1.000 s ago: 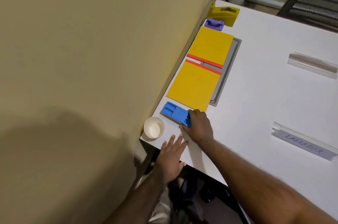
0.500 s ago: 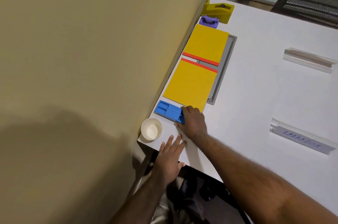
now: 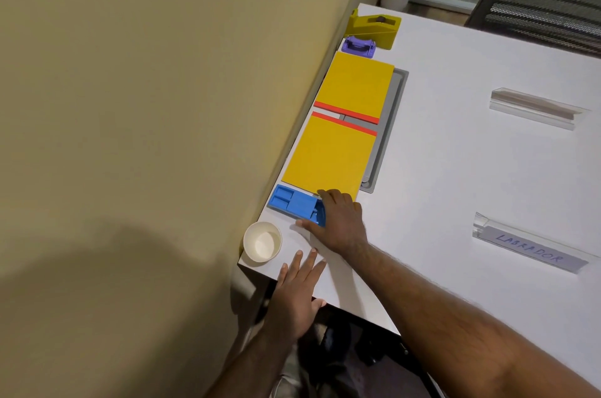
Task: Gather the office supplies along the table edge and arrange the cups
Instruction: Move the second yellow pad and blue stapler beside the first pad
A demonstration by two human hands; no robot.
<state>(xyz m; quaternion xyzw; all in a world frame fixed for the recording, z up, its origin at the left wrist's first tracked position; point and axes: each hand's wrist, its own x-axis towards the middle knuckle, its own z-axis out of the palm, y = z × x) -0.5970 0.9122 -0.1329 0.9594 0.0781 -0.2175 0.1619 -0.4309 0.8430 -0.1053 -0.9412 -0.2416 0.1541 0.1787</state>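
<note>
The right hand (image 3: pixel 338 222) gripped the near end of a flat blue plastic organiser tray (image 3: pixel 297 205), thumb and fingers curled round it. The tray lay against the wall-side edge of the white table (image 3: pixel 455 176), just beyond a white paper cup (image 3: pixel 262 242) and touching the nearer of two yellow pads (image 3: pixel 328 155). The left hand (image 3: pixel 297 296) rested flat and open near the cup. Sliding the tray squarely along that edge, clear of the cup, would likely serve best.

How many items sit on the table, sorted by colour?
Yellow: 3, two notepads and a tape dispenser
Blue: 1, organizer tray
Purple: 1, small stapler-like item
White: 1, paper cup
Clear: 2, name holders
Total: 8
</note>
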